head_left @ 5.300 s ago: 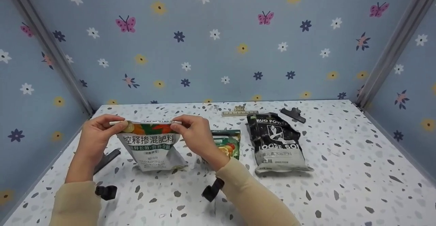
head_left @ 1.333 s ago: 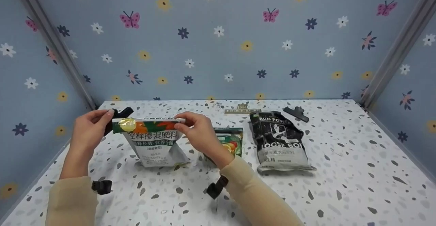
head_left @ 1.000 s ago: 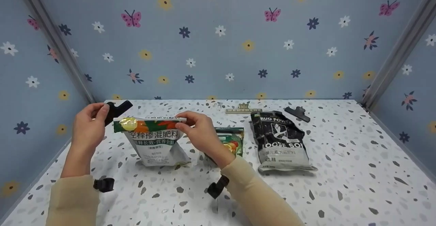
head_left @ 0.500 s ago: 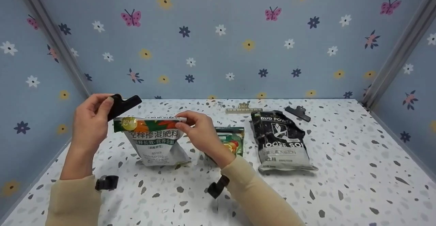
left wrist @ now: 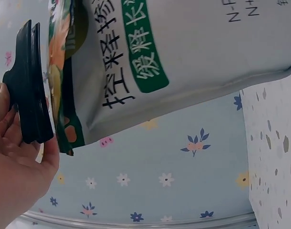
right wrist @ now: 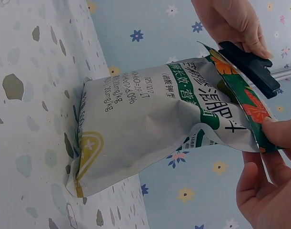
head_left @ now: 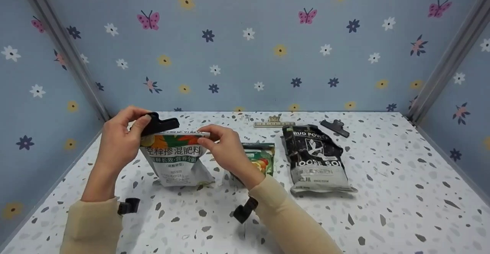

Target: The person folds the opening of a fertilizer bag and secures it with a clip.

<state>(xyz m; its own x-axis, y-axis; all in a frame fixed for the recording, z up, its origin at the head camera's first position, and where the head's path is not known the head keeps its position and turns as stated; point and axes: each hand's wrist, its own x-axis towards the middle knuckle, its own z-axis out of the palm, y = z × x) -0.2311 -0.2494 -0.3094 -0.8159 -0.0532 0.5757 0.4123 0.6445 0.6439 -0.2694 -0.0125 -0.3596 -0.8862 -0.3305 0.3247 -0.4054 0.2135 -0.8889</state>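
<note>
A white fertilizer bag (head_left: 174, 166) with a green and orange top band stands upright on the table, its top edge folded over. My right hand (head_left: 226, 148) pinches the right end of that fold between thumb and fingers. My left hand (head_left: 122, 135) holds a black bag clip (head_left: 162, 124) by its handle, just above the left part of the fold. In the left wrist view the clip (left wrist: 31, 86) lies alongside the folded edge with a narrow gap between its long bars. The right wrist view shows the clip (right wrist: 250, 69) close over the band.
A smaller green fruit-printed packet (head_left: 260, 160) is partly hidden behind my right forearm. To its right lies a black and grey soil bag (head_left: 316, 162). Another black clip (head_left: 335, 127) and a gold ruler-like clip (head_left: 274, 124) lie at the back of the speckled table (head_left: 383, 208).
The left hand has let go of the fold's left end and picked up the black clip from the table. It has since moved right, over the fold. The right hand keeps its pinch.
</note>
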